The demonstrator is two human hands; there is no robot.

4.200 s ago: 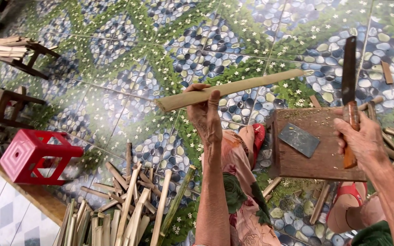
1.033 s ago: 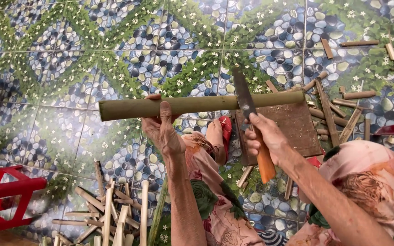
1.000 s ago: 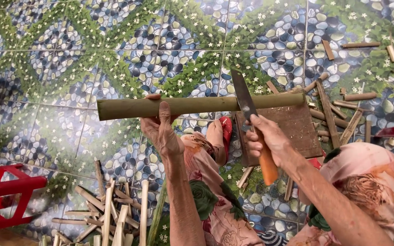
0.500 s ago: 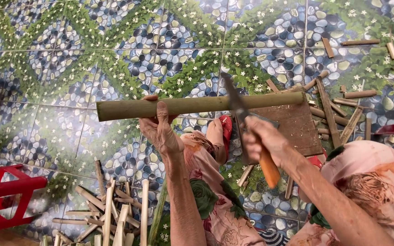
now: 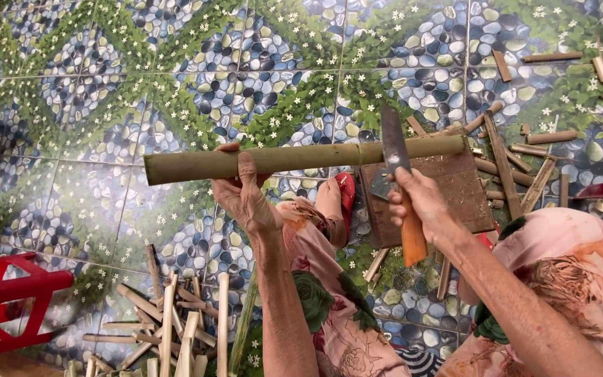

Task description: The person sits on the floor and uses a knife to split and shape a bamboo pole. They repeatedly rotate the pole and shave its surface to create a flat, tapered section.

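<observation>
Pebble-patterned tile floor [image 5: 176,84], scattered bamboo offcuts [image 5: 169,321]

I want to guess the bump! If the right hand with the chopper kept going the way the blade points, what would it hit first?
The right hand aims the chopper at the bamboo pole. The blade already crosses it, so the pole comes first, though depth is hard to judge.

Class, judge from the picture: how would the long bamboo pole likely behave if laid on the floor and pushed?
The bamboo pole looks round and smooth, so it would probably roll on the tiled floor. It stays straight though the left hand grips only near one end, so it seems stiff and perhaps fairly light.
</observation>
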